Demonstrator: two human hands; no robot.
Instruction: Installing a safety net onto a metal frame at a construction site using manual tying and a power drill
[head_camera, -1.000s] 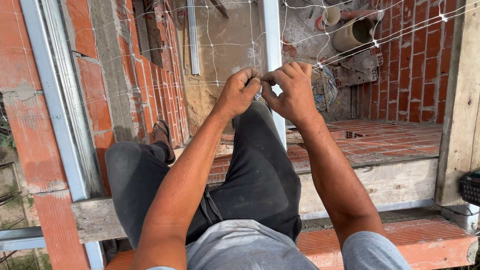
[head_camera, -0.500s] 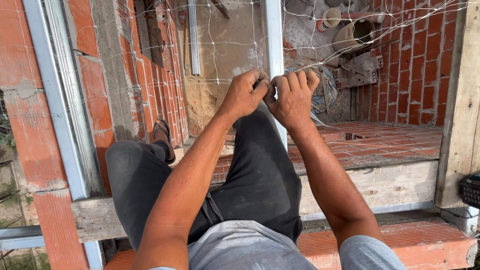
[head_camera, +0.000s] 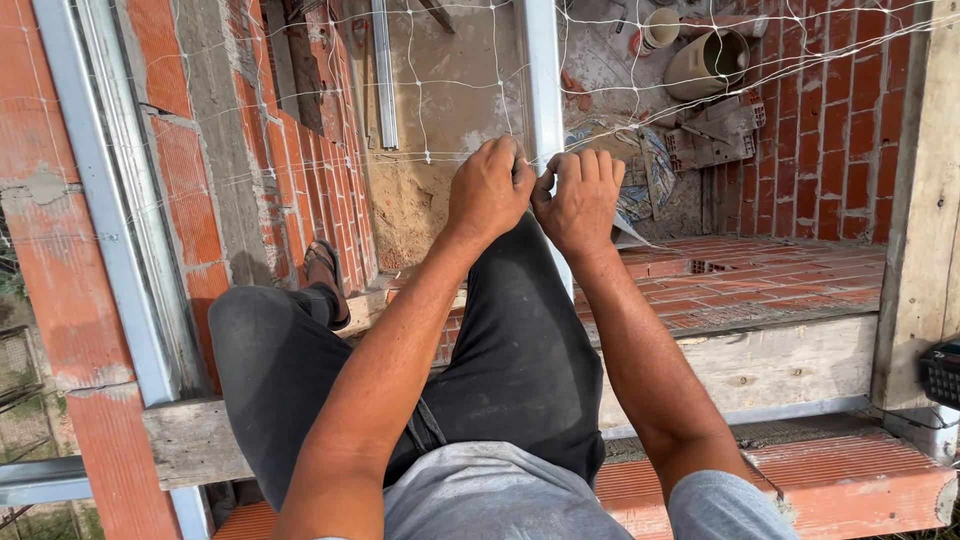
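Observation:
Both my hands are raised in front of me at the middle of a thin white mesh net (head_camera: 640, 90) stretched across an opening. My left hand (head_camera: 488, 188) is closed around a strand of the net. My right hand (head_camera: 580, 195) sits right beside it, fingers curled and pinching the same strand, the two hands almost touching. Just behind them a pale metal post (head_camera: 543, 80) runs upright. I sit on a ledge, my legs in dark trousers (head_camera: 500, 350) hanging out, one foot in a sandal (head_camera: 326, 282) against the brick wall.
A red brick wall (head_camera: 290, 180) and a metal frame (head_camera: 110, 230) stand at left. A wooden plank (head_camera: 780, 365) and a brick ledge (head_camera: 860, 490) lie under me. Far below are a sandy floor, a large pipe piece (head_camera: 710, 62) and rubble. A wooden post (head_camera: 925, 200) stands at right.
My hands have drawn closer together on the net strand, the right hand's fingers curling tighter. The view has shifted slightly.

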